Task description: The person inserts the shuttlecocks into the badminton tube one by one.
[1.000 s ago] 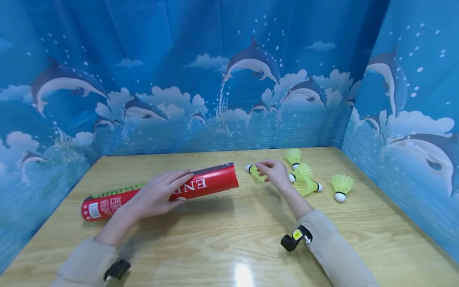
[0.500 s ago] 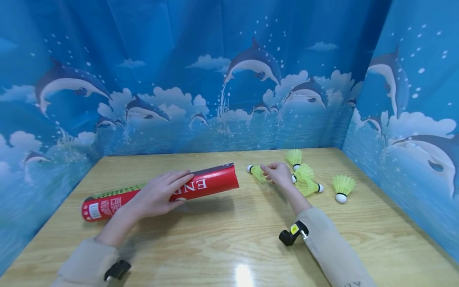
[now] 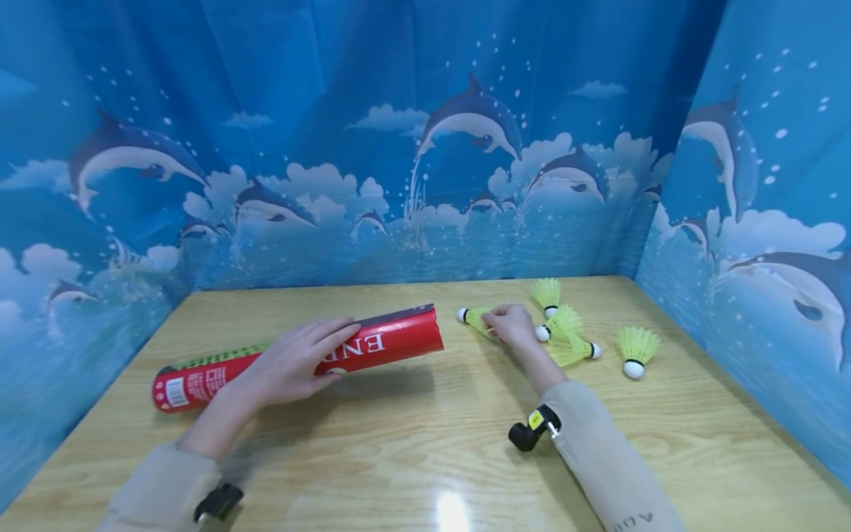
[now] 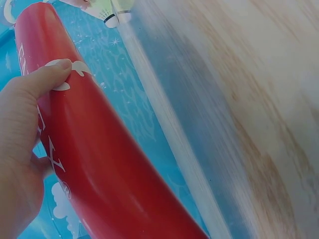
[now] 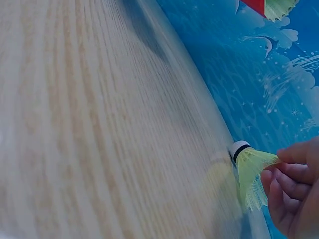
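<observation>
My left hand grips a red cardboard tube with white lettering. The tube's right end is raised off the table and its left end rests low. In the left wrist view, the thumb lies along the red tube. My right hand pinches the skirt of a yellow-green shuttlecock between thumb and fingers. Its white cork points left in the head view. The right wrist view shows this shuttlecock at the tabletop, held by the skirt's edge. A yellow-green skirt shows at the tube's end there.
Several more shuttlecocks lie right of my right hand: one at the back, a close pair, and one farther right. The wooden table meets a blue dolphin-print curtain behind and at the sides.
The right hand has moved down onto the left shuttlecock and its fingers have closed on the skirt. The left hand and the tube stay in place.
</observation>
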`<state>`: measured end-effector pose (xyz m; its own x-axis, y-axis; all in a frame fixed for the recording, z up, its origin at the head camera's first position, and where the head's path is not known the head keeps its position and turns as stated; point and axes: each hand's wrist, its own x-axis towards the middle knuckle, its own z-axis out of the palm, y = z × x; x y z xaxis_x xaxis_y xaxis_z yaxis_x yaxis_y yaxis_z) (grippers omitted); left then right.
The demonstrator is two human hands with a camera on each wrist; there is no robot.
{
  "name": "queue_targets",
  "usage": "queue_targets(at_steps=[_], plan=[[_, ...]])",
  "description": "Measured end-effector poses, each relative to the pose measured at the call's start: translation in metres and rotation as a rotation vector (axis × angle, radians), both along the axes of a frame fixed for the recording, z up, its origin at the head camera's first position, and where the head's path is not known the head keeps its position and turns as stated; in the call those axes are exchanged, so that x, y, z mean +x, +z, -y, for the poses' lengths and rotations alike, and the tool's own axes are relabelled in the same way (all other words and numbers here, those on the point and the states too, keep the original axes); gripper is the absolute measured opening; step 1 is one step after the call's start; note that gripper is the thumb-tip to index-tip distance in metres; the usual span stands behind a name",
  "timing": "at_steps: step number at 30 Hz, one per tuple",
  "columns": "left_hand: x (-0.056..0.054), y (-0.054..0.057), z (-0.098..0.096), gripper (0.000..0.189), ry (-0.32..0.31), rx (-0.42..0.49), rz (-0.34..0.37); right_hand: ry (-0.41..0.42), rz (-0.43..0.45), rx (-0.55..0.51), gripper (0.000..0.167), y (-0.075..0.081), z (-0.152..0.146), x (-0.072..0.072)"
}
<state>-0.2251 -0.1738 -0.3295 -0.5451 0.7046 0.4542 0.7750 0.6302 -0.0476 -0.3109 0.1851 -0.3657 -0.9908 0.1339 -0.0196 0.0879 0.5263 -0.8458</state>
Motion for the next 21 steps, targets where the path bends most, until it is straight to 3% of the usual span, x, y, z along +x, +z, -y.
queue_targets(at_steps=[13, 21], plan=[[-0.001, 0.000, 0.000, 0.086, 0.017, -0.011, 0.013, -0.036, 0.015, -0.005, 0.022, 0.003, -0.007, 0.003], [-0.002, -0.001, 0.000, 0.087, 0.014, -0.010, 0.015, 0.007, 0.018, -0.052, 0.024, 0.011, -0.010, 0.013]])
